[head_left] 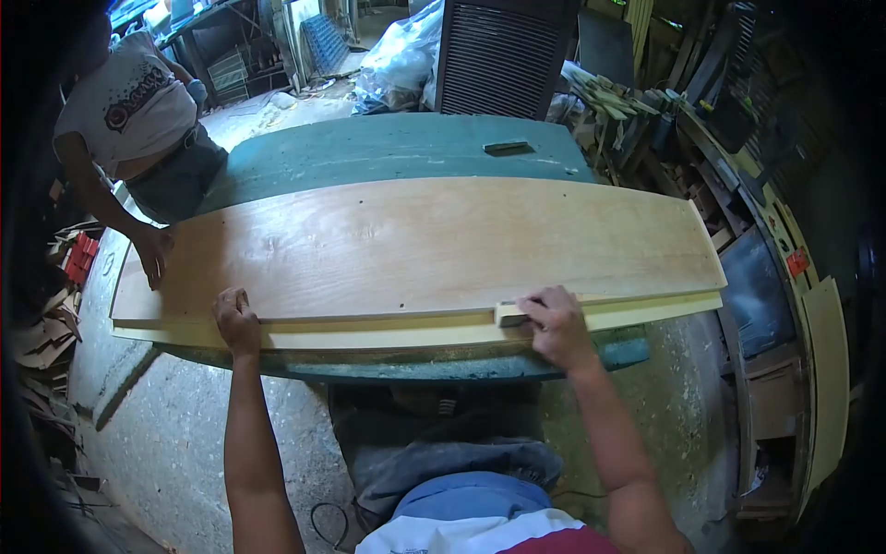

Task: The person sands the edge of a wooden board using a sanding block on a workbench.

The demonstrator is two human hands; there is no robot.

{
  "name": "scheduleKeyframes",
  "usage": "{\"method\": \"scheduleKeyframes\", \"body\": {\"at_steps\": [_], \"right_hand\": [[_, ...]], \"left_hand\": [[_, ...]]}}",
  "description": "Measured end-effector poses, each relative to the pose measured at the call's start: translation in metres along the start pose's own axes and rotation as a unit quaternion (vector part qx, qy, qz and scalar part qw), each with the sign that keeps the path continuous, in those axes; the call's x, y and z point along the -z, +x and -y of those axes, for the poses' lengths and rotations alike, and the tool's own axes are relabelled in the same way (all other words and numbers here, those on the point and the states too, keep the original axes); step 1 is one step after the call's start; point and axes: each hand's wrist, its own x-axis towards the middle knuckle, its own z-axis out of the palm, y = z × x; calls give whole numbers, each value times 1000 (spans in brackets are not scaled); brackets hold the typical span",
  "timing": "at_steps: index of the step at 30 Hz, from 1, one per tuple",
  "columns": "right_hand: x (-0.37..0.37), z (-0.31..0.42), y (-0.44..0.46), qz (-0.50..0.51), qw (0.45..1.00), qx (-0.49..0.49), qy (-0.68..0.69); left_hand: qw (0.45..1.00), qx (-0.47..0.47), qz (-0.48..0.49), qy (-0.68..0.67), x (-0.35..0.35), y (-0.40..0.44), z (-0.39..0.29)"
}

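Note:
A long, pale wooden panel [443, 245] with a few small dark dots lies across a green table [388, 148]. Along its near side runs a light yellowish wooden edge [369, 337]. My left hand [237, 319] is closed on the panel's near edge, left of the middle. On the right, my right hand [554, 325] grips a small block [508, 315], pale with a dark side, which rests against the near edge.
A co-worker [138, 120] stands at the far left, one hand [152, 254] on the panel's left end. A small piece [506, 147] lies on the green table behind. Wood scraps [609, 97] and a cluttered shelf [775, 388] stand on the right.

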Motion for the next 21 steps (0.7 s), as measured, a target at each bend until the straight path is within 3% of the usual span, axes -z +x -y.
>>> {"method": "scheduleKeyframes", "body": {"at_steps": [7, 10, 13, 17, 21], "right_hand": [[-2, -6, -8, -71, 997, -24, -18], [-2, 14, 3, -47, 997, 7, 66], [12, 17, 23, -45, 997, -28, 53], [29, -32, 29, 49, 996, -79, -6], [20, -64, 19, 26, 996, -89, 14]], "left_hand": [[1000, -13, -23, 8, -1, 3, -2], [1000, -9, 0, 18, 2, 0, -4], [1000, 4, -9, 9, 3, 1, -2], [1000, -2, -12, 6, 1, 0, -1], [1000, -6, -28, -5, -3, -1, -2]]}}
